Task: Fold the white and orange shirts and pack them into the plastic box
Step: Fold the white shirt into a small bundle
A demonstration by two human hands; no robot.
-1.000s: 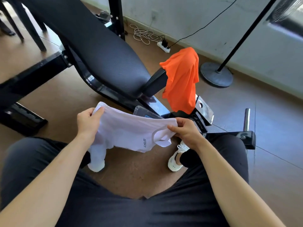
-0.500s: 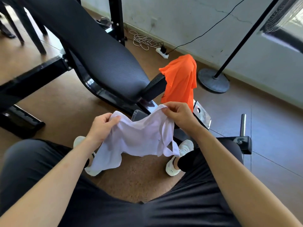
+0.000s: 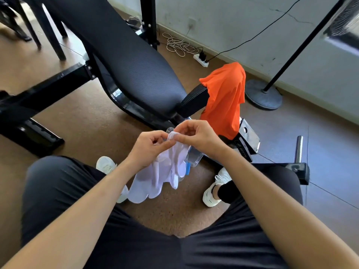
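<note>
The small white shirt (image 3: 167, 171) hangs doubled over in front of my knees, its top edges pinched together. My left hand (image 3: 149, 148) and my right hand (image 3: 196, 134) meet at that top edge, both gripping the cloth. Behind the shirt a clear plastic box (image 3: 195, 157) lies on the floor, mostly hidden by the cloth and my right hand. The orange shirt (image 3: 223, 101) is draped over the roller end of the black bench, above and to the right of my hands.
A black padded weight bench (image 3: 124, 61) slants across the floor ahead, its steel frame (image 3: 44, 86) reaching left. My white shoes (image 3: 213, 189) rest on the brown floor. A fan stand base (image 3: 263, 94), a power strip (image 3: 201, 60) and cables lie by the wall.
My hands have come together from wide apart, bringing the two top corners of the white shirt together so it now hangs folded in half.
</note>
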